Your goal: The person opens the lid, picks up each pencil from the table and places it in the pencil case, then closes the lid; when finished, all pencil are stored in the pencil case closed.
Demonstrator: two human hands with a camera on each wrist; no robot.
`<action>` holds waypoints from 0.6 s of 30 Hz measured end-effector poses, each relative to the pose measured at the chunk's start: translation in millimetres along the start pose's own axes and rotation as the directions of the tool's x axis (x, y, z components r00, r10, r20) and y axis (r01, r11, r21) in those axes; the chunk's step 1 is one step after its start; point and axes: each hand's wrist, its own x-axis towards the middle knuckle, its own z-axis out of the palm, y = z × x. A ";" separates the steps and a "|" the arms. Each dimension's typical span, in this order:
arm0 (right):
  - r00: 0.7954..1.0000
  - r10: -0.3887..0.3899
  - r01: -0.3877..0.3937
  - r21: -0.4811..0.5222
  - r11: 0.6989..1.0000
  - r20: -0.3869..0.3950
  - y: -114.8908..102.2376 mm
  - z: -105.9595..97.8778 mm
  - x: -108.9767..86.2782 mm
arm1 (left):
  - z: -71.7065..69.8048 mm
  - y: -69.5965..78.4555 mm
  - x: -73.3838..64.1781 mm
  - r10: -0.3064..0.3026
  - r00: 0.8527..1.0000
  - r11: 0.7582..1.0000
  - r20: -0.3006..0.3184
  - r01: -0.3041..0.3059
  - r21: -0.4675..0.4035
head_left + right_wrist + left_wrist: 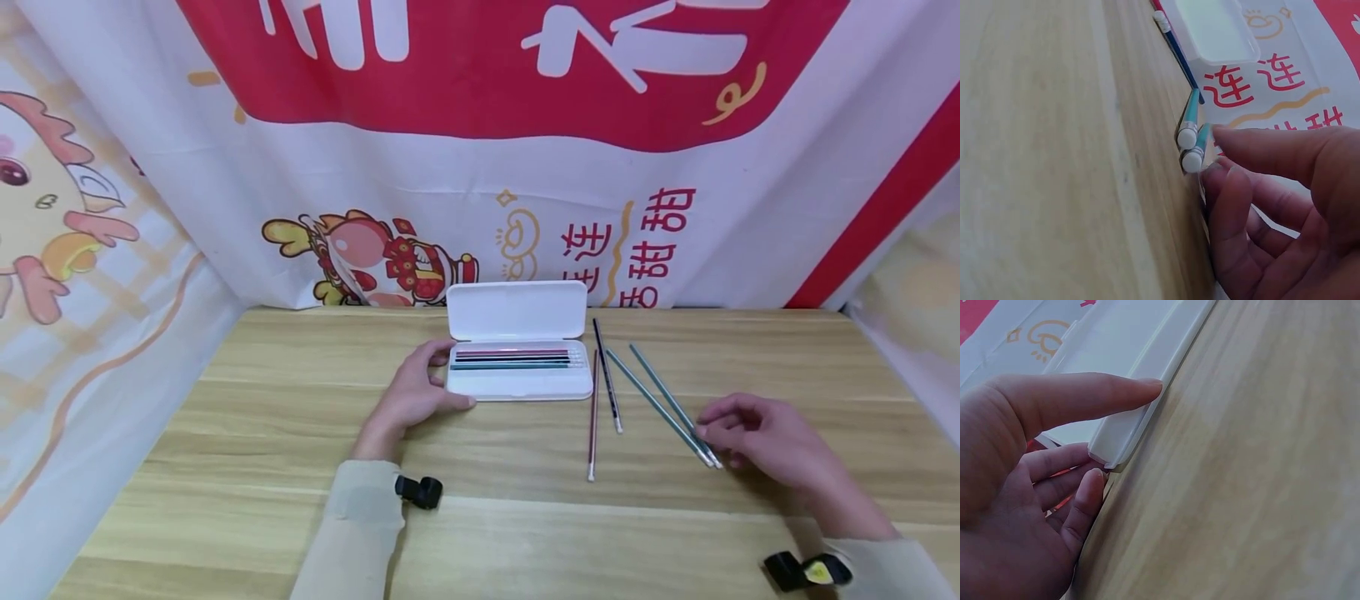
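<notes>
A white pencil case [517,387] lies with its lid up, several pencils [513,359] in a row inside. My left hand [414,387] holds its left end, thumb along the front wall [1147,403] and the other fingers around the end. To the right, my right hand [765,437] pinches the right-hand green pencil [663,389] near its white eraser end, thumb [1260,147] against it. Another green pencil [651,397] lies close alongside, their eraser ends together [1187,136].
Between the case and the green pencils lie a dark pencil [608,379] and a reddish pencil [593,425], erasers towards me. The wooden table [525,542] meets a printed cloth [420,158] at the back, and cloth also hangs at the left.
</notes>
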 end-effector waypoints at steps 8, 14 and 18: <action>1.000 0.017 -0.019 -0.119 0.993 -0.018 -2.4 2.0 0.0 | 3.3 0.2 0.1 -0.010 1.000 1.000 -0.007 0.010 0.011; 1.000 -0.010 0.008 -0.188 0.982 -0.013 -3.5 1.0 -2.9 | 3.5 -0.4 -1.3 -0.033 0.999 0.999 -0.010 0.033 0.005; 0.999 -0.024 0.018 -0.219 0.976 -0.023 -3.6 3.2 -3.2 | 3.9 -0.3 -0.5 -0.025 1.000 1.000 -0.012 0.025 0.010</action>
